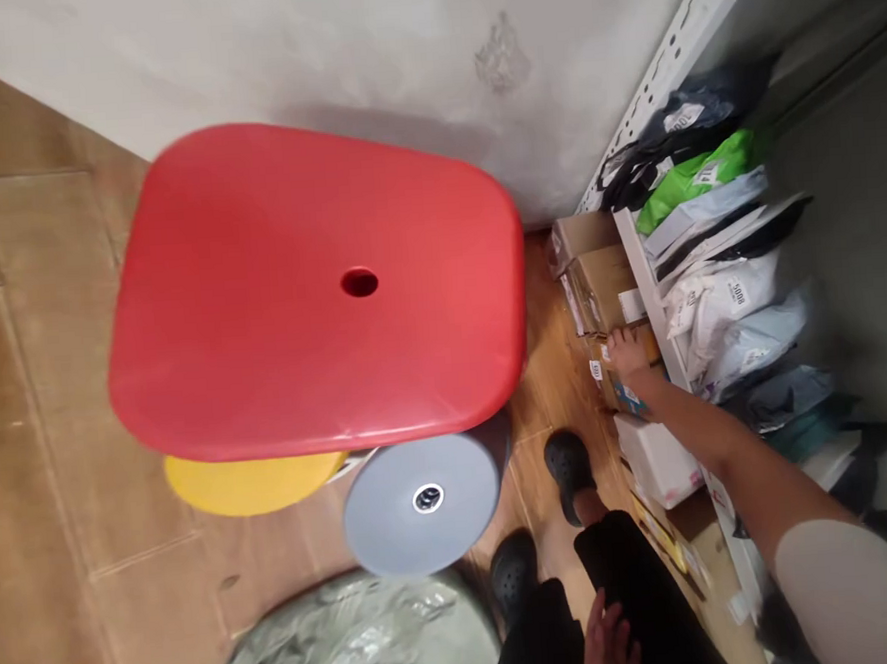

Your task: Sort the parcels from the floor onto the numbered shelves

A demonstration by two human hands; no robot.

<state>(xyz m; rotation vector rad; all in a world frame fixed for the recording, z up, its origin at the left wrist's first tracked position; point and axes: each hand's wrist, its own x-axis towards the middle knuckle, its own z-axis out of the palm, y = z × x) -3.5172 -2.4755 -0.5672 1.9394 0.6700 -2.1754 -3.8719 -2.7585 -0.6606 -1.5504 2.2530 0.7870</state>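
Observation:
My right hand (629,355) reaches in from the right to a row of boxes on the floor under a shelf. Its fingers curl over the edge of a small brown and orange box (605,374) with white labels. Beyond that hand stands a brown cardboard box (606,280); on the nearer side is a white box (656,459). My left hand (611,644) hangs low by my dark trousers, fingers loosely apart, with nothing seen in it. It is partly cut off by the bottom edge.
A red stool (313,290) stands by the pale wall (396,44). Grey (395,515) and yellow (249,482) round seats are beside it. A shiny grey-green bag (364,637) lies near my feet. On the white shelf (647,279) stand several labelled plastic parcels (734,294).

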